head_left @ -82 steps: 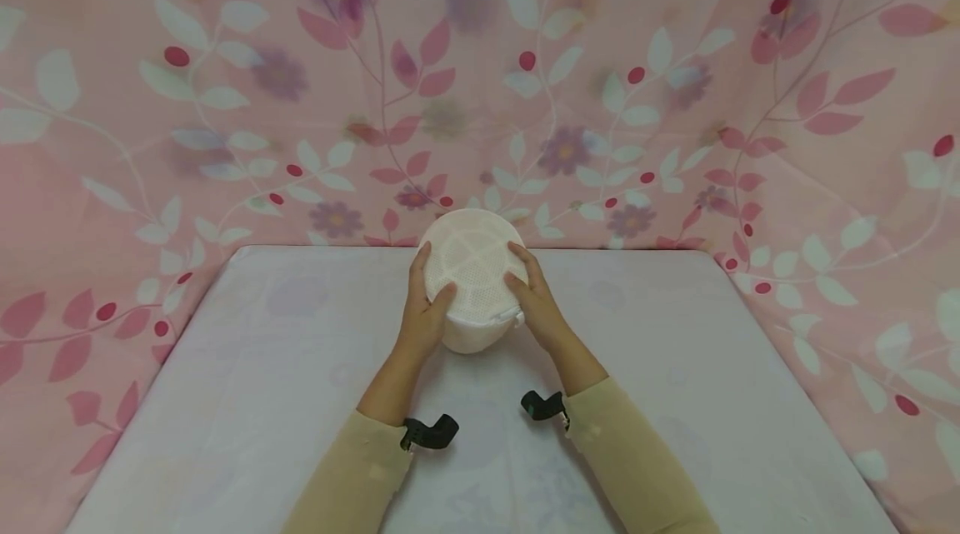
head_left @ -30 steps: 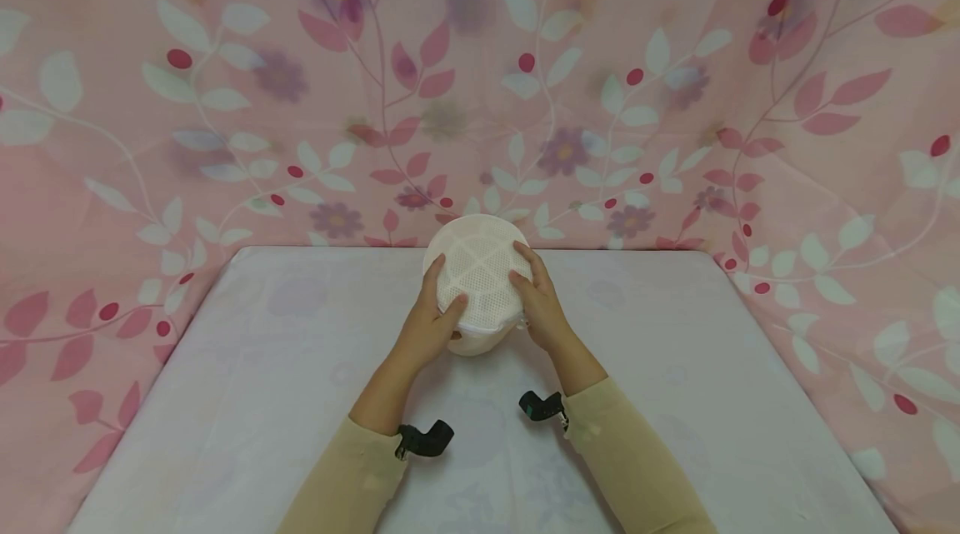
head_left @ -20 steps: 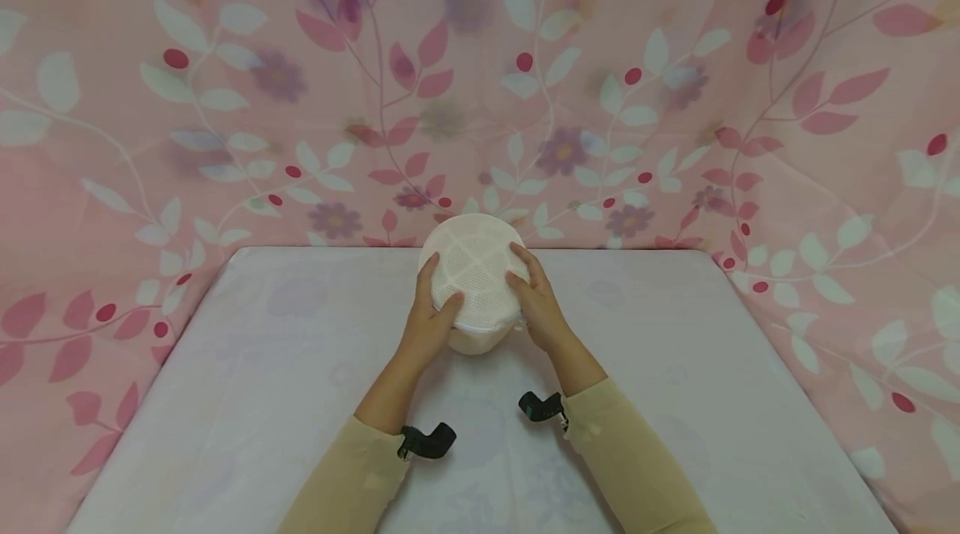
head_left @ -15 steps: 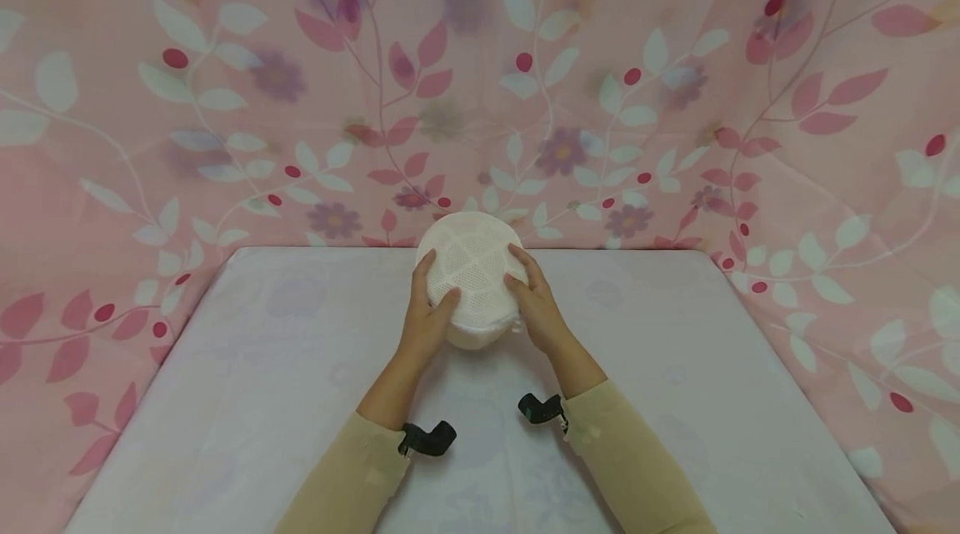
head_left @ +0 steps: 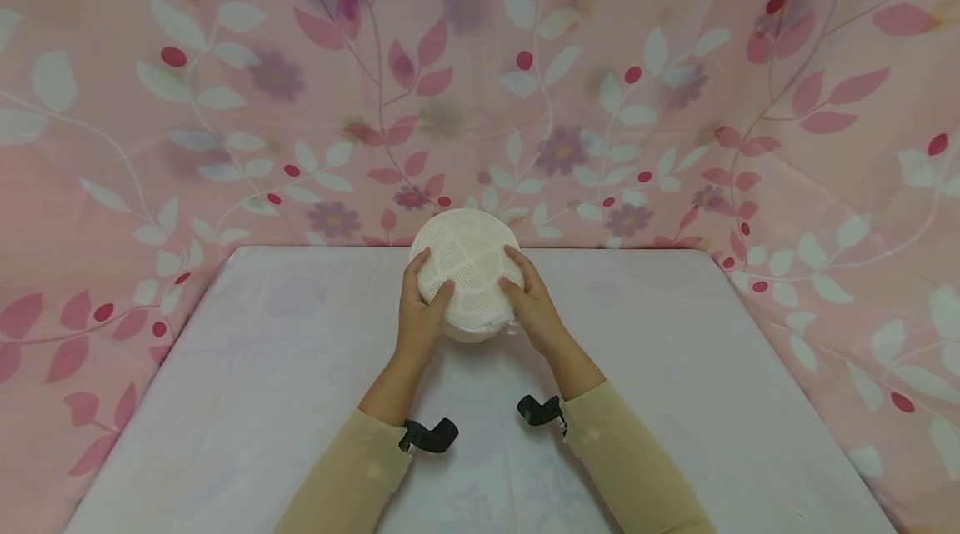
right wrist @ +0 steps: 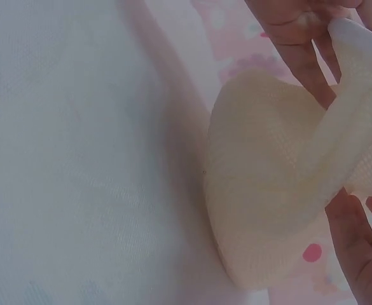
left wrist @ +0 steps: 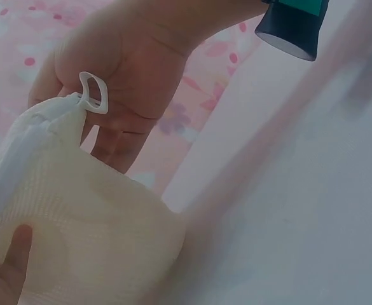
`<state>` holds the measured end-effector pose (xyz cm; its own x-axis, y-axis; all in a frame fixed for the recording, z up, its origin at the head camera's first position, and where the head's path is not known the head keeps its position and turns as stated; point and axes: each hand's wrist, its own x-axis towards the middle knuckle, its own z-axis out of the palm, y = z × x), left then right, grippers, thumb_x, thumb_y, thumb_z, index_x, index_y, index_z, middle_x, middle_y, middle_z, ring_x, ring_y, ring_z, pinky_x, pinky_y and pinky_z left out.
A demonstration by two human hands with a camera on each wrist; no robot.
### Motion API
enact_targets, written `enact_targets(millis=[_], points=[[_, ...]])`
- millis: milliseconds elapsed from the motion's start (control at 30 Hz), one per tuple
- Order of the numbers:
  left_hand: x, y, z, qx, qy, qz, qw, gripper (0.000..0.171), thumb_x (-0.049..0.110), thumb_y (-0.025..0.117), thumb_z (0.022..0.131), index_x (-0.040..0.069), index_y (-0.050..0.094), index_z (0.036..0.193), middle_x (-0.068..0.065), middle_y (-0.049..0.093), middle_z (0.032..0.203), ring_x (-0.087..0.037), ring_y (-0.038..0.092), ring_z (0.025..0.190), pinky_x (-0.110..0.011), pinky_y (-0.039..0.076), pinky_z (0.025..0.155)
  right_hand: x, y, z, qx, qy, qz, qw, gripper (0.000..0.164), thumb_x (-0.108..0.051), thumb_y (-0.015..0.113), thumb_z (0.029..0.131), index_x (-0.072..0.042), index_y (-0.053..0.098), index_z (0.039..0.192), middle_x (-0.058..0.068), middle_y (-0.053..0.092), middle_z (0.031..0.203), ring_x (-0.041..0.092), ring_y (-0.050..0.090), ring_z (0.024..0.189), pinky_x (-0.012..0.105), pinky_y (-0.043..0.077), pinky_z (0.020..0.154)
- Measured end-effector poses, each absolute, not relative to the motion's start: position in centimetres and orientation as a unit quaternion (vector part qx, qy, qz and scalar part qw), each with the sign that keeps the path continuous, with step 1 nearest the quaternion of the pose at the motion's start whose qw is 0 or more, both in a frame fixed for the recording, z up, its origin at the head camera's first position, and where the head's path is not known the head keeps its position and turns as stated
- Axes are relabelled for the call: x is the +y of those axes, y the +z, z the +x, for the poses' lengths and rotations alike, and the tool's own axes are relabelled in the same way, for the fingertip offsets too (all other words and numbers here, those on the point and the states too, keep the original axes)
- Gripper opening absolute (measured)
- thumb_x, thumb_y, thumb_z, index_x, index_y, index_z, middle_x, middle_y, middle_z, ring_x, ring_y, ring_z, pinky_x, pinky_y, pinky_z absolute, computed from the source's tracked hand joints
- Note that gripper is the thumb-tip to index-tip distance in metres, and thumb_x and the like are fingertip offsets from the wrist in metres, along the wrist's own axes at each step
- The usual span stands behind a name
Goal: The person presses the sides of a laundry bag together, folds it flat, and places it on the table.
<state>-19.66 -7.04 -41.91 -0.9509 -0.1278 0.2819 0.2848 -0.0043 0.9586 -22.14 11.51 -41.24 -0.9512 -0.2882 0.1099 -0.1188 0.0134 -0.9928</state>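
Between the two hands is a round, cream-white mesh laundry bag, held up over the table with its flat mesh face turned up towards the head view. My left hand grips its left side, the thumb lying on the mesh face. On the other side my right hand holds the rim, thumb also on top. A white zipper runs along the near edge, and its loop pull hangs by the right palm in the left wrist view. The bag's bulging underside shows in the right wrist view; its contents are hidden.
A table with a pale cloth spreads below the hands. Behind and at both sides hangs a pink curtain with leaves and flowers. Black wrist cameras sit at the beige sleeves.
Over the last second the bag has shifted slightly left and up, its face tipping so the zipper edge near the right hand shows more. Both hands keep their hold.
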Motion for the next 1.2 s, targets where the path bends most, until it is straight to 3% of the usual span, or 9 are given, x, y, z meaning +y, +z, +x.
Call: enact_targets(millis=[333,500,667,867,1067,1200], points=[[-7.1,-42.2,-19.8,-0.683,-0.710,-0.057,0.161,0.060,0.009,0.059,0.089,0.010,0.030,0.141,-0.008,0.027,0.147,-0.021,0.027,0.133,-0.041,0.024,0.108,11.6,-40.9,-22.1,0.753,-0.635,-0.167,0.044,0.055,-0.020,0.045,0.098,-0.020,0.019,0.147,0.004,0.010,0.153,0.020,0.013,0.137,0.046,0.013,0.110],[-7.1,-43.8,-20.8,-0.679,-0.713,-0.047,0.169,0.060,0.012,0.062,0.088,0.015,0.033,0.141,-0.005,0.029,0.145,-0.019,0.029,0.131,-0.040,0.025,0.108,11.5,-41.3,-22.3,0.715,-0.676,-0.167,0.057,0.056,-0.015,0.044,0.098,-0.019,0.018,0.147,0.004,0.005,0.153,0.022,0.012,0.137,0.045,0.013,0.110],[-6.8,-45.2,-21.4,-0.681,-0.709,-0.033,0.180,0.055,0.011,0.062,0.088,0.020,0.038,0.137,-0.002,0.034,0.142,-0.017,0.032,0.129,-0.040,0.025,0.107,11.3,-42.0,-22.8,0.657,-0.737,-0.139,0.080,0.056,-0.009,0.045,0.096,-0.026,0.024,0.145,-0.002,0.007,0.151,0.025,0.023,0.130,0.043,0.025,0.105],[-6.5,-45.5,-21.3,-0.683,-0.709,-0.025,0.174,0.054,0.010,0.061,0.087,0.022,0.039,0.135,-0.001,0.035,0.141,-0.016,0.032,0.129,-0.039,0.025,0.107,11.5,-43.1,-23.6,0.614,-0.774,-0.119,0.098,0.054,-0.013,0.047,0.095,-0.034,0.029,0.142,-0.004,0.013,0.149,0.029,0.045,0.112,0.035,0.046,0.084],[-6.5,-44.1,-20.4,-0.687,-0.714,-0.014,0.133,0.056,0.007,0.061,0.087,0.013,0.037,0.137,-0.007,0.032,0.144,-0.020,0.029,0.131,-0.039,0.022,0.109,11.7,-43.4,-23.7,0.597,-0.790,-0.107,0.087,0.053,-0.014,0.050,0.094,-0.031,0.033,0.142,0.000,0.022,0.146,0.026,0.052,0.098,0.032,0.050,0.073],[-6.3,-42.8,-19.8,-0.698,-0.706,-0.017,0.123,0.056,0.005,0.060,0.087,0.006,0.036,0.137,-0.012,0.032,0.144,-0.023,0.029,0.132,-0.041,0.022,0.109,11.7,-43.3,-23.9,0.586,-0.802,-0.088,0.072,0.050,-0.012,0.051,0.094,-0.028,0.038,0.140,-0.002,0.028,0.144,0.023,0.050,0.098,0.028,0.049,0.073]])
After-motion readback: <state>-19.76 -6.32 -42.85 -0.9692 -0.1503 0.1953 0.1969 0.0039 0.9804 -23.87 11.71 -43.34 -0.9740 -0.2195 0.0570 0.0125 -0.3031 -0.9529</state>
